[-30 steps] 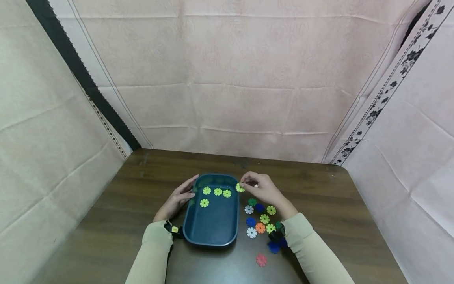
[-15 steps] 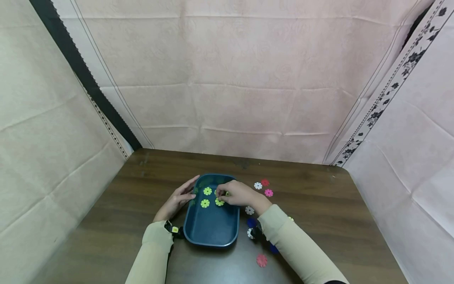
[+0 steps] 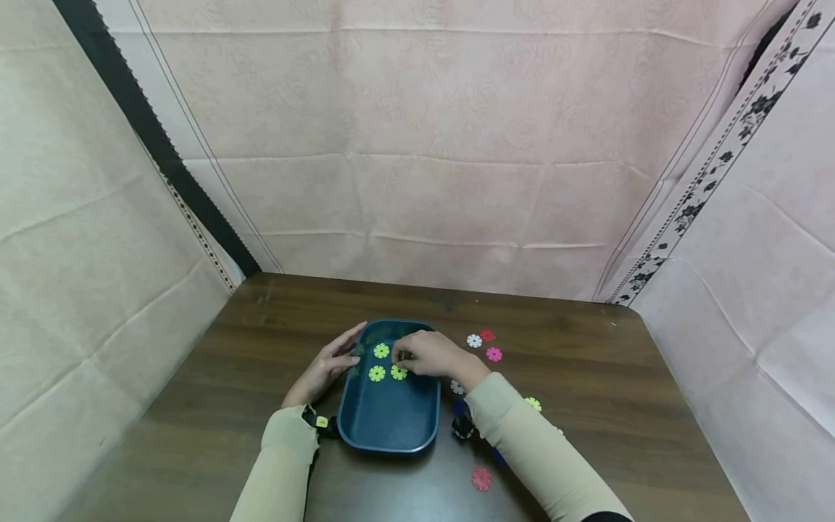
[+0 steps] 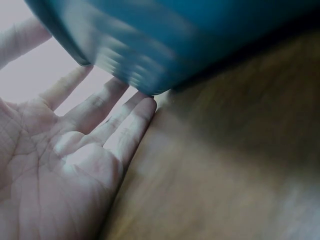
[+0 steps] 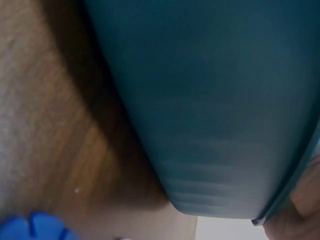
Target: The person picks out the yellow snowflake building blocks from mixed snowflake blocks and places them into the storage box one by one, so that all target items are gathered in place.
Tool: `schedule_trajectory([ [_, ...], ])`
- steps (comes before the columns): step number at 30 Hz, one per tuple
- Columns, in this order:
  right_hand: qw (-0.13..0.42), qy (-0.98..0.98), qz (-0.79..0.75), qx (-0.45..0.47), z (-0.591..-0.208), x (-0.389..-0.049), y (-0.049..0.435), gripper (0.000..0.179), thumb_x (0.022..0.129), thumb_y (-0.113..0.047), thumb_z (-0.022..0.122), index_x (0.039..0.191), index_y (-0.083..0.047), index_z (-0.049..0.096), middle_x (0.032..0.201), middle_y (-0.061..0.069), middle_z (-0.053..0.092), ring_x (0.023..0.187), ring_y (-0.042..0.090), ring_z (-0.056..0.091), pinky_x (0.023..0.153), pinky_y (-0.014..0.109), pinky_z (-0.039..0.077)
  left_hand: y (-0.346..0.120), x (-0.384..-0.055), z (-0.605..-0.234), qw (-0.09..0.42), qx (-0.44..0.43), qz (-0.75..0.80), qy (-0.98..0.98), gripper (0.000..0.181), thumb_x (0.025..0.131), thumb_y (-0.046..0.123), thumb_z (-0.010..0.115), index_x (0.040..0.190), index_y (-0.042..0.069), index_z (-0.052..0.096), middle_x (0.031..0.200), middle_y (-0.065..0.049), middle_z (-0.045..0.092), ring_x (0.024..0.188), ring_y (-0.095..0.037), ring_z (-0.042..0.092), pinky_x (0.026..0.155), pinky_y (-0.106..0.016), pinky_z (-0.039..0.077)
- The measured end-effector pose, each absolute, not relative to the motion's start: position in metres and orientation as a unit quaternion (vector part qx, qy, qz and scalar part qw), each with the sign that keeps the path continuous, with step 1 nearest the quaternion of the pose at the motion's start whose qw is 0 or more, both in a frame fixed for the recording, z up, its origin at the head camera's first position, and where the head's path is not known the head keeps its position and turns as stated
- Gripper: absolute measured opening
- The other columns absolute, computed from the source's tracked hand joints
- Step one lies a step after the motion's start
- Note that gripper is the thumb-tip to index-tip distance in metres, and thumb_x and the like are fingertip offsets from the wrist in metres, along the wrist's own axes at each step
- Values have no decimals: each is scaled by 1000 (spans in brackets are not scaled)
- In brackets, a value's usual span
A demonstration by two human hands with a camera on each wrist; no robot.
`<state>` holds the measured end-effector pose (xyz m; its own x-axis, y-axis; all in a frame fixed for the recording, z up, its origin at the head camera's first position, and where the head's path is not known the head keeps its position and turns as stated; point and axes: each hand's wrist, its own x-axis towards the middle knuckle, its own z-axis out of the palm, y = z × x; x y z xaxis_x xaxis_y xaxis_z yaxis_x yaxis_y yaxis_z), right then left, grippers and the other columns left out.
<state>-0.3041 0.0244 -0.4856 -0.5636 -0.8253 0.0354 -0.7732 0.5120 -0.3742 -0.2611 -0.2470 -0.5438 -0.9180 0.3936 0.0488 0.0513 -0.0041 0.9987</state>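
Observation:
A dark blue tray lies on the table, holding several yellow-green flower-shaped discs, among them one disc near its far left corner and another below it. My left hand rests along the tray's left side, thumb at the rim; in the left wrist view its extended fingers touch the outer wall. Inside the tray, my right hand pinches a yellow-green flower-shaped disc just right of the lower one. That hand covers the rest of the row. The right wrist view mostly shows the tray's outer wall.
Right of the tray lie more flower-shaped discs: a white one, a red one, a magenta one and a pinkish-red one. My right forearm partly hides others, including blue ones. Cloth walls enclose the wooden table.
My right hand has carried the yellow-green flower-shaped disc from the tray's right rim leftward into the tray, lastly shifting slightly left beside the lower disc. My left hand has stayed put.

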Motion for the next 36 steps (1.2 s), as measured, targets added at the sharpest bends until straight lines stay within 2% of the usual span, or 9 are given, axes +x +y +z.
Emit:
schedule_trajectory([
  [8, 70, 835, -254, -484, -488, -308, 25, 17, 98, -27, 68, 109, -16, 72, 106, -9, 70, 95, 7, 64, 82, 29, 55, -248, -260, -542, 127, 158, 689, 695, 62, 101, 14, 55, 158, 29, 34, 163, -4, 27, 150, -32, 19, 116, -61, 19],
  [17, 71, 800, -326, -499, -487, -309, 26, 30, 95, -35, 71, 115, -13, 68, 109, 5, 70, 102, 23, 67, 88, 39, 55, -247, -259, -543, 126, 152, 686, 700, 63, 100, 13, 54, 158, 28, 34, 163, -3, 28, 150, -32, 19, 116, -62, 18],
  [22, 65, 786, -352, -503, -480, -306, 26, 32, 94, -34, 73, 116, -12, 67, 109, 11, 70, 102, 27, 67, 90, 44, 55, -246, -260, -541, 124, 152, 687, 700, 62, 101, 13, 54, 158, 29, 35, 162, -3, 30, 149, -31, 23, 116, -62, 20],
  [31, 65, 785, -372, -492, -480, -303, 30, 32, 92, -37, 74, 116, -16, 66, 109, 0, 70, 103, 28, 68, 91, 46, 54, -246, -259, -542, 128, 144, 687, 701, 63, 100, 16, 56, 157, 31, 35, 162, -2, 30, 148, -31, 25, 116, -62, 20],
  [36, 63, 776, -388, -494, -480, -302, 32, 32, 92, -36, 75, 115, -16, 67, 110, 4, 71, 103, 29, 67, 92, 48, 54, -246, -260, -542, 127, 145, 685, 703, 63, 100, 16, 55, 157, 31, 35, 162, -3, 30, 147, -32, 27, 115, -62, 22],
])
